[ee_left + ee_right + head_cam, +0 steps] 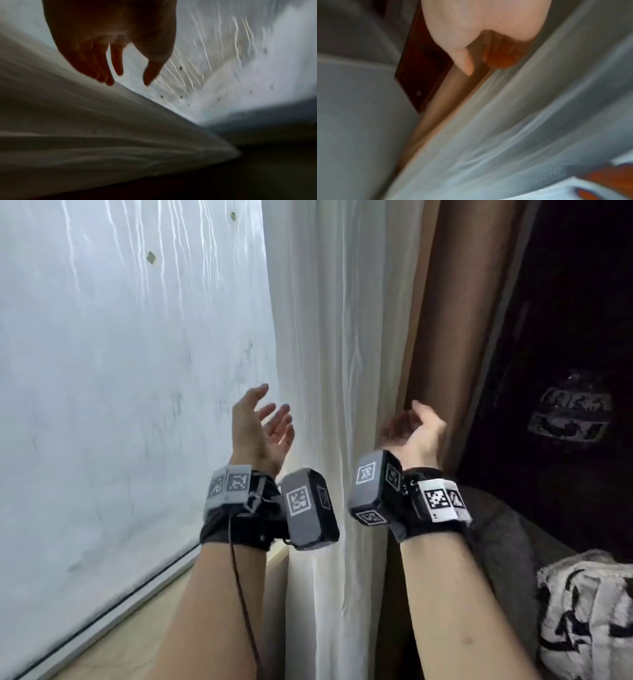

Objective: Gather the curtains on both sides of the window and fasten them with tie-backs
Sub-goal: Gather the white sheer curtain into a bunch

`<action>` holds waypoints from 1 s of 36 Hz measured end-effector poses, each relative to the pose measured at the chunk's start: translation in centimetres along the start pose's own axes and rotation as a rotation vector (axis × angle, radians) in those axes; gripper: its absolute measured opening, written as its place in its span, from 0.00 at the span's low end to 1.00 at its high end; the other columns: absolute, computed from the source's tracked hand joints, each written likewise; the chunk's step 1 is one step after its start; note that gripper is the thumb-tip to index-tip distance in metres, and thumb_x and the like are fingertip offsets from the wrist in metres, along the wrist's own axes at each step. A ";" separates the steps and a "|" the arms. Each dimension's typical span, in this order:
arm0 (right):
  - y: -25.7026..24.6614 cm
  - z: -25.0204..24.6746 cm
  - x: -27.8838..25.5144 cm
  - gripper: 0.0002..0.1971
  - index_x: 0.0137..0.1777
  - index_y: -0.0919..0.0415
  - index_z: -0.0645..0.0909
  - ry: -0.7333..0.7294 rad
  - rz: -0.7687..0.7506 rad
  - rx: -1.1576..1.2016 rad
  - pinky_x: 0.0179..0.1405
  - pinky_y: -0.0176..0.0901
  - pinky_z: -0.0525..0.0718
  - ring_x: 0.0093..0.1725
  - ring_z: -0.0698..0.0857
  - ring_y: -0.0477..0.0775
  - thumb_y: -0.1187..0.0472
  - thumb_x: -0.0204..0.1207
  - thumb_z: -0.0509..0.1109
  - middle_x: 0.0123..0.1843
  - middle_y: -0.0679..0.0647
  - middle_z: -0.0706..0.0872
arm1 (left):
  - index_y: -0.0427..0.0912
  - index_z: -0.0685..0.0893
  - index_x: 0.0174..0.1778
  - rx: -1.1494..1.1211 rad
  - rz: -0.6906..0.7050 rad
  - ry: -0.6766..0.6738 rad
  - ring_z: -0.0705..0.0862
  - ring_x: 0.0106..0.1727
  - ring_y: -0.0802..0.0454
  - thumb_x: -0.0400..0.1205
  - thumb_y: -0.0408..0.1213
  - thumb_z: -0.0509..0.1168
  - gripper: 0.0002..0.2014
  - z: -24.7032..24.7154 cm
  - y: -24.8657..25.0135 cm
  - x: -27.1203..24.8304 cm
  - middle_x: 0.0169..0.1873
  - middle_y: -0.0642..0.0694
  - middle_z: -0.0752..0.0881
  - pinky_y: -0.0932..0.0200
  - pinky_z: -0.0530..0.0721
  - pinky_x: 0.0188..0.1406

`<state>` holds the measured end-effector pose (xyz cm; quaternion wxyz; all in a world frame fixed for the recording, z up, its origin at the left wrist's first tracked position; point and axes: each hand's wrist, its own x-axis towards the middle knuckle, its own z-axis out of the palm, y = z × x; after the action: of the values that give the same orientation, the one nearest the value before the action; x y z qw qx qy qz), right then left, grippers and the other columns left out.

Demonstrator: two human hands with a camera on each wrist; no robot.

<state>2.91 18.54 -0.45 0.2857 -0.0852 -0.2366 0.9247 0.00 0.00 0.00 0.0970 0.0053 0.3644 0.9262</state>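
A white sheer curtain hangs bunched beside the frosted window pane. A brown heavy curtain hangs to its right. My left hand is raised at the sheer's left edge, palm toward the fabric and fingers spread, holding nothing. The left wrist view shows the left hand just above the sheer folds. My right hand is at the seam between the two curtains. In the blurred right wrist view the right hand curls round the brown curtain's edge, next to the sheer. No tie-back is visible.
A pale window sill runs below the glass at the lower left. A grey padded seat and a black-and-white patterned cloth lie at the lower right. The room to the right is dark.
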 end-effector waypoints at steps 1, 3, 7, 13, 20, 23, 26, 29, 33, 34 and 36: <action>-0.1 0.3 0.7 0.08 0.33 0.55 0.78 -0.051 -0.028 -0.097 0.27 0.37 0.71 0.27 0.76 0.46 0.57 0.71 0.71 0.31 0.49 0.80 | 0.38 0.78 0.63 0.126 0.048 -0.046 0.85 0.53 0.49 0.76 0.49 0.71 0.25 0.5 -0.2 0.2 0.56 0.41 0.85 0.57 0.83 0.51; 0.1 0.5 1.8 0.15 0.51 0.49 0.83 -0.209 -0.097 -0.391 0.43 0.40 0.76 0.48 0.83 0.46 0.50 0.63 0.76 0.51 0.47 0.86 | 0.42 0.78 0.69 0.311 0.108 -0.153 0.83 0.66 0.46 0.69 0.56 0.75 0.35 1.5 -0.3 1.0 0.65 0.41 0.84 0.48 0.79 0.68; 0.5 0.0 3.2 0.54 0.77 0.44 0.60 -0.570 -0.262 -0.929 0.69 0.46 0.72 0.73 0.71 0.48 0.38 0.50 0.82 0.75 0.47 0.70 | 0.49 0.74 0.76 0.618 0.192 -0.307 0.74 0.77 0.46 0.63 0.64 0.79 0.47 3.0 0.2 1.6 0.73 0.49 0.79 0.36 0.70 0.75; 2.3 -0.1 5.4 0.81 0.79 0.37 0.32 -0.536 -0.380 -1.324 0.82 0.62 0.59 0.85 0.50 0.56 0.24 0.28 0.80 0.85 0.53 0.48 | 0.44 0.67 0.79 0.897 0.262 -0.366 0.77 0.74 0.44 0.66 0.53 0.83 0.48 4.0 -0.5 2.1 0.72 0.44 0.80 0.37 0.70 0.76; 5.7 -1.0 7.0 0.61 0.84 0.56 0.46 -0.693 -0.073 -1.179 0.67 0.51 0.82 0.64 0.83 0.51 0.63 0.58 0.86 0.65 0.49 0.82 | 0.34 0.81 0.66 0.836 0.396 -0.183 0.89 0.58 0.43 0.71 0.33 0.79 0.27 2.1 -2.9 2.0 0.57 0.39 0.90 0.41 0.85 0.62; 7.1 -2.0 6.9 0.21 0.59 0.60 0.84 -0.721 -0.113 -1.209 0.55 0.57 0.88 0.51 0.90 0.54 0.55 0.65 0.76 0.51 0.54 0.91 | 0.37 0.75 0.67 0.872 0.442 0.066 0.90 0.55 0.48 0.59 0.44 0.86 0.43 0.9 -3.7 2.6 0.55 0.42 0.89 0.47 0.88 0.57; 7.9 -2.7 6.1 0.07 0.44 0.60 0.85 -0.814 -0.175 -1.280 0.44 0.46 0.85 0.45 0.88 0.55 0.58 0.78 0.67 0.42 0.55 0.89 | 0.46 0.68 0.68 0.974 0.438 0.205 0.84 0.62 0.49 0.46 0.58 0.88 0.57 0.1 -4.7 3.3 0.61 0.44 0.83 0.51 0.86 0.59; 8.2 -2.9 5.0 0.13 0.37 0.56 0.81 -1.017 -0.229 -1.269 0.41 0.43 0.82 0.41 0.85 0.47 0.68 0.80 0.62 0.37 0.50 0.86 | 0.34 0.74 0.69 0.954 0.351 0.134 0.87 0.59 0.41 0.48 0.55 0.89 0.56 0.0 -5.8 4.0 0.58 0.34 0.85 0.49 0.88 0.57; 8.2 -3.0 5.6 0.10 0.49 0.58 0.86 -1.131 -0.192 -1.373 0.49 0.46 0.85 0.49 0.87 0.50 0.64 0.80 0.62 0.47 0.54 0.89 | 0.25 0.88 0.44 0.918 0.369 0.126 0.90 0.44 0.37 0.68 0.35 0.82 0.17 1.1 -6.4 3.6 0.41 0.29 0.89 0.50 0.90 0.47; 8.0 -3.2 6.0 0.08 0.47 0.55 0.87 -1.132 -0.150 -1.405 0.53 0.50 0.86 0.51 0.88 0.53 0.61 0.79 0.65 0.48 0.55 0.90 | 0.29 0.88 0.40 0.906 0.368 0.152 0.89 0.40 0.41 0.70 0.33 0.80 0.12 1.2 -6.4 3.7 0.37 0.32 0.89 0.55 0.89 0.40; 7.7 -3.8 7.0 0.08 0.37 0.50 0.86 -1.085 -0.081 -1.473 0.49 0.48 0.87 0.47 0.88 0.52 0.50 0.75 0.72 0.44 0.51 0.91 | 0.34 0.86 0.37 0.894 0.382 0.199 0.85 0.33 0.47 0.72 0.31 0.78 0.07 1.0 -6.4 4.2 0.32 0.38 0.85 0.62 0.83 0.30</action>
<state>-5.49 18.44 -7.65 0.0411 0.2087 -0.8712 0.4424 -2.93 5.97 -3.85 -0.1214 0.0246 0.7258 0.6766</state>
